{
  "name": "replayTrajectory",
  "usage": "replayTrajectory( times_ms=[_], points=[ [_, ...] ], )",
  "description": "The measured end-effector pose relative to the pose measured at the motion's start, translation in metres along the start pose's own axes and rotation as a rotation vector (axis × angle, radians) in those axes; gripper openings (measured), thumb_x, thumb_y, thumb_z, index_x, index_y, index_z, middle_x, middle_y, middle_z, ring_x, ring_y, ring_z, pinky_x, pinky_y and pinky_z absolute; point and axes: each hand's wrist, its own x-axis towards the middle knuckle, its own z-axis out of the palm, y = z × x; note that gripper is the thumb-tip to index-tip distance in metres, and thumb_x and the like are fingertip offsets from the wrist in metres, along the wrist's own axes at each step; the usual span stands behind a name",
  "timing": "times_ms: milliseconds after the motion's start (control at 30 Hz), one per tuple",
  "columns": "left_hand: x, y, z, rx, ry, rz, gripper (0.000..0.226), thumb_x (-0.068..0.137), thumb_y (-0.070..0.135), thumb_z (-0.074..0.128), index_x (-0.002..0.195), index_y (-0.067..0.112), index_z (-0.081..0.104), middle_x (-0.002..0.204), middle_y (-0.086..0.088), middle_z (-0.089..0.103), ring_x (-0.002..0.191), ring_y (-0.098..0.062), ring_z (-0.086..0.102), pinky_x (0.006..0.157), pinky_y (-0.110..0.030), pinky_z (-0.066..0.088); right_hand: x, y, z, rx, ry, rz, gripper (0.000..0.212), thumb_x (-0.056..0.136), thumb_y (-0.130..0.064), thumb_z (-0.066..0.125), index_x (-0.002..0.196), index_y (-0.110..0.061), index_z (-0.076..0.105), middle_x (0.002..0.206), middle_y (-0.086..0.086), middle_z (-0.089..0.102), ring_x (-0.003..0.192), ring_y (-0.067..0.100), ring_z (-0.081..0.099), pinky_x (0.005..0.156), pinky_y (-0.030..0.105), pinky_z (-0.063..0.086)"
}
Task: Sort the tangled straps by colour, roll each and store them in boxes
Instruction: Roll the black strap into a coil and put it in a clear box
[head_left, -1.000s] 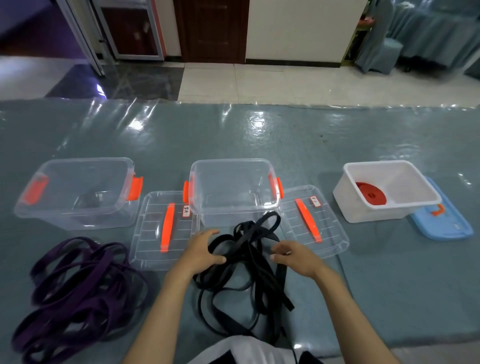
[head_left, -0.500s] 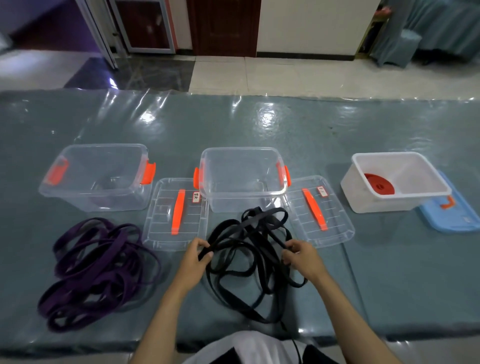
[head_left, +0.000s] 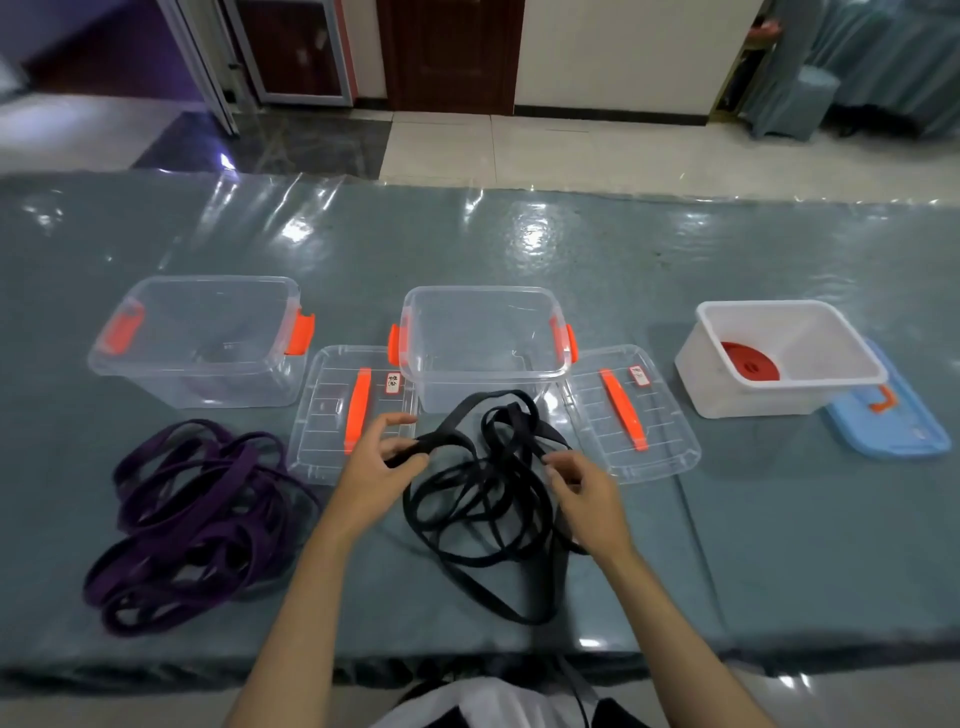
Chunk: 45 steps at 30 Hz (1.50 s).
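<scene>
So the left hand (head_left: 375, 470) has its fingers (head_left: 402, 447) pinching one end of the black strap (head_left: 483, 499) just left of centre frame, index finger sticking out loose above it, while the right hand (head_left: 587, 493) sits at the right edge of the same tangle with fingers curled in; looks like they're nipping a loop but honestly I can't tell for sure if they've got hold of it. The black strap is a loose knotty pile on the worktop (head_left: 519, 249) dead centre, right in front of the middle clear box (head_left: 483, 343), with one run trailing down off the near edge at the bottom of the frame. My worry: if the pinched end gets pulled without finding where it crosses, those loops probably cinch into a proper knot. The dangling bit could also drag more strap off the edge. The top loops are lying over the clear lid (head_left: 631, 410) on the right, so a hard tug could likely shunt it. The purple strap (head_left: 192, 514) heap at lower left is well apart, so mixing seems unlikely. The red roll (head_left: 748, 358) sits in the white box (head_left: 779, 358) at the right.
</scene>
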Motion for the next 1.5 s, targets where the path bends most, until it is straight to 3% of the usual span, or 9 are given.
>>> replayTrajectory(
  times_ms=[200,467,600,800,900,1033,1233,1367,1500],
  points=[
    [-0.006,0.007,0.019,-0.061,-0.109,-0.016,0.045,0.084,0.018,0.087,0.123,0.028,0.066,0.101,-0.008,0.079,0.087,-0.017,0.076,0.092,-0.034,0.059,-0.014,-0.042,0.02,0.343,-0.389,0.085,0.045,0.097,-0.042,0.072,0.139,-0.03,0.06,0.124,-0.002,0.074,0.119,0.01,0.069,0.102,0.028,0.054],
    [-0.006,0.018,0.042,0.108,-0.208,0.077,0.06,0.075,0.014,0.094,0.125,0.028,0.064,0.107,-0.011,0.074,0.096,-0.013,0.072,0.08,-0.01,0.051,-0.005,-0.075,0.018,0.511,-0.181,0.056,0.029,0.101,-0.043,0.064,0.12,-0.022,0.074,0.118,0.003,0.077,0.116,0.02,0.072,0.106,0.046,0.053],
    [-0.002,0.017,0.045,0.045,-0.243,0.092,0.043,0.086,0.017,0.086,0.121,0.031,0.068,0.102,-0.009,0.078,0.093,-0.018,0.076,0.089,-0.029,0.06,0.005,-0.072,0.011,0.579,-0.022,0.096,0.023,0.103,-0.024,0.064,0.124,-0.025,0.073,0.123,-0.001,0.077,0.121,0.017,0.07,0.11,0.043,0.051],
    [0.01,0.006,0.031,0.048,0.079,0.069,0.017,0.097,0.012,0.071,0.099,0.028,0.074,0.101,0.005,0.078,0.1,-0.013,0.073,0.099,-0.036,0.055,0.006,-0.063,-0.022,0.514,0.152,0.26,0.015,0.1,-0.023,0.066,0.102,-0.017,0.08,0.088,-0.008,0.079,0.094,0.015,0.074,0.091,0.032,0.058],
    [0.012,0.0,0.019,0.079,0.252,0.007,0.011,0.099,0.015,0.067,0.095,0.025,0.068,0.092,0.006,0.077,0.092,-0.012,0.073,0.094,-0.039,0.057,0.008,-0.053,-0.035,0.419,0.16,0.275,0.021,0.096,-0.028,0.069,0.081,-0.012,0.069,0.059,-0.006,0.054,0.065,0.019,0.055,0.075,0.039,0.054],
    [0.012,-0.007,0.004,0.116,0.385,-0.085,0.01,0.1,0.023,0.061,0.091,0.027,0.064,0.083,0.006,0.077,0.089,-0.02,0.074,0.091,-0.047,0.057,0.009,-0.046,-0.052,0.265,0.254,0.201,0.027,0.096,-0.038,0.065,0.077,-0.023,0.053,0.065,0.002,0.038,0.06,0.019,0.038,0.06,0.036,0.039],
    [0.016,-0.029,-0.01,0.596,0.205,-0.328,0.013,0.088,0.04,0.057,0.085,0.031,0.065,0.084,0.01,0.072,0.095,-0.026,0.067,0.103,-0.057,0.048,0.001,-0.05,-0.066,0.156,0.34,-0.042,0.007,0.105,-0.037,0.06,0.102,-0.031,0.062,0.081,-0.02,0.056,0.077,0.003,0.053,0.076,0.027,0.045],
    [0.006,-0.019,0.005,0.879,0.159,-0.317,0.023,0.097,0.038,0.062,0.118,0.029,0.061,0.122,0.003,0.063,0.123,-0.031,0.057,0.114,-0.059,0.034,0.002,-0.059,-0.076,0.244,0.327,-0.115,0.023,0.101,-0.023,0.069,0.123,-0.019,0.075,0.133,-0.011,0.057,0.129,0.009,0.056,0.103,0.029,0.049],
    [0.012,-0.015,0.029,0.612,-0.044,-0.044,0.05,0.092,0.036,0.074,0.138,0.026,0.056,0.142,0.001,0.058,0.132,-0.023,0.056,0.111,-0.043,0.046,-0.003,-0.082,-0.085,0.406,0.215,-0.178,0.022,0.101,-0.011,0.066,0.12,-0.013,0.076,0.125,-0.002,0.074,0.123,0.013,0.066,0.107,0.037,0.052]
  ],
)
